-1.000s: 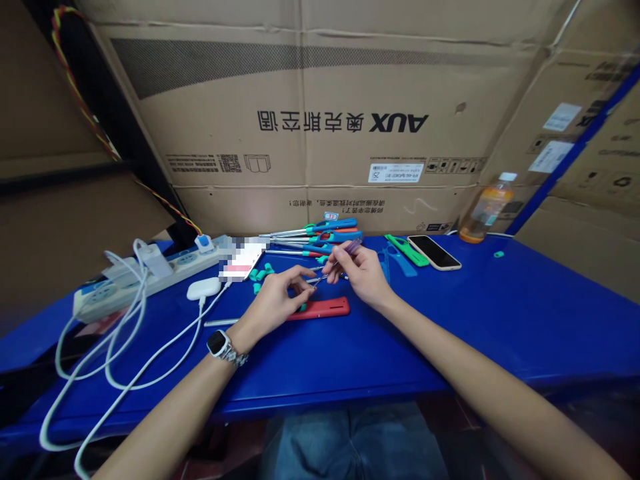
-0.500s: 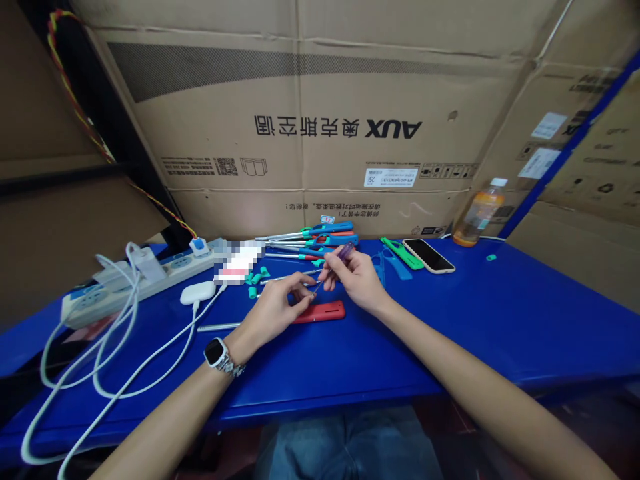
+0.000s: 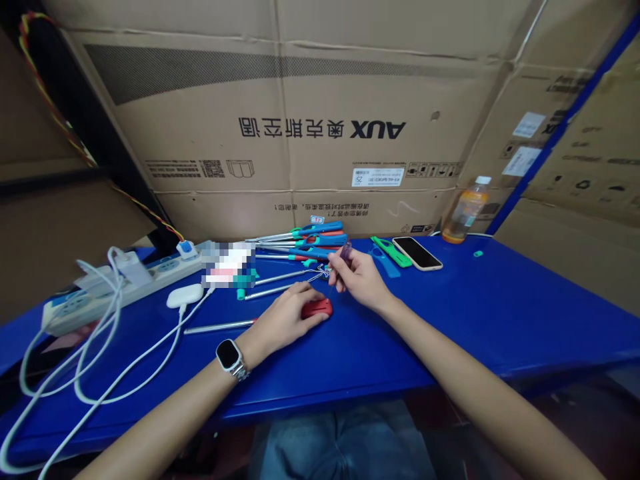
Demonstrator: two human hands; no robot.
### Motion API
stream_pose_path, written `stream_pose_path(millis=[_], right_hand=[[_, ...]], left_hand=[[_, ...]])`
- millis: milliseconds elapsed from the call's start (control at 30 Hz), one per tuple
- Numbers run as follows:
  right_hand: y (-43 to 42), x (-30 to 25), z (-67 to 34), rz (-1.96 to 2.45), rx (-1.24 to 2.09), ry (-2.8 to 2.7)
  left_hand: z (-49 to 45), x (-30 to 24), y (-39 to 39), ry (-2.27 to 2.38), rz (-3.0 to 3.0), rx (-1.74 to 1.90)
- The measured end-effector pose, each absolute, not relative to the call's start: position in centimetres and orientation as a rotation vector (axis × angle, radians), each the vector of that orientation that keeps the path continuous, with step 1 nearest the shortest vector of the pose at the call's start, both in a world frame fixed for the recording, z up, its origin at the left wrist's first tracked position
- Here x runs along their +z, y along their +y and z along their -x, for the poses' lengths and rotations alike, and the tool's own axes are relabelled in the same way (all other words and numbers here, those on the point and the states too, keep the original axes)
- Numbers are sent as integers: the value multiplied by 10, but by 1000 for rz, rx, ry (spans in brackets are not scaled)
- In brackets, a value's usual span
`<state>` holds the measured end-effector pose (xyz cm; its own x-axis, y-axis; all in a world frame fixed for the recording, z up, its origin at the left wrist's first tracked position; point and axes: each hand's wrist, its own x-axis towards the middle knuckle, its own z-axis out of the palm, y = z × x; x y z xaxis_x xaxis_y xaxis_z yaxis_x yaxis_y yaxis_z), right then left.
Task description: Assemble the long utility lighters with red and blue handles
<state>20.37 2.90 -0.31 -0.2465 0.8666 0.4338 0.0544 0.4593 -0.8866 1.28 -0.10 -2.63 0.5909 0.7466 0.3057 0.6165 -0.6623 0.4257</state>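
Observation:
My left hand (image 3: pixel 281 315) is closed around a red long-reach lighter (image 3: pixel 323 308) lying on the blue table, fingers on the far side and thumb on the near side. The lighter's metal tube (image 3: pixel 217 327) sticks out to the left under the hand. My right hand (image 3: pixel 364 279) grips a small screwdriver (image 3: pixel 346 251) by its purple see-through handle. Its thin shaft points down toward the red handle's right end; I cannot tell whether the tip touches it. Just beyond my hands lie loose metal tubes (image 3: pixel 283 278) with thin wires at their right ends.
Several blue and red lighters (image 3: pixel 320 230) are piled at the back. A green handle part (image 3: pixel 393 252), a blue handle shell (image 3: pixel 387 263), a phone (image 3: pixel 417 253) and an orange drink bottle (image 3: pixel 465 210) stand right. A power strip (image 3: pixel 165 273) and white cables (image 3: pixel 117 400) fill the left.
My left hand has come down onto the red lighter and grasped it, away from the screwdriver's shaft. The screwdriver in my right hand now points down at the handle. The view has turned slightly right.

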Motion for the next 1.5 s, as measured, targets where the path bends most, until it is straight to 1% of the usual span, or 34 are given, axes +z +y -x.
stream_pose_path(millis=[367, 767, 833, 1000, 1033, 1133, 1300, 1433, 1500], right_hand=[[25, -5, -200, 870, 812, -1766], [22, 0, -196, 888, 714, -1920], [22, 1, -195, 864, 709, -1937], [24, 2, -195, 860, 679, -2000], [25, 1, -195, 863, 673, -2012], [26, -2, -194, 879, 695, -1996], [26, -3, -197, 848, 780, -1901], [24, 8, -207, 720, 1006, -1861], [24, 13, -211, 723, 1048, -1875]], left_hand=[[-11, -33, 1, 1202, -2461, 720], [-11, -36, 0, 1204, -2510, 729], [-10, -30, 0, 1160, -2484, 815], [-17, 15, 9, 1025, -2202, 1370], [-21, 25, 13, 1013, -2177, 1420], [-36, 41, 23, 903, -2093, 1379], [-47, 36, 30, 800, -1893, 1383], [-39, 32, 32, 767, -1960, 1345], [-36, 31, 32, 757, -2008, 1332]])
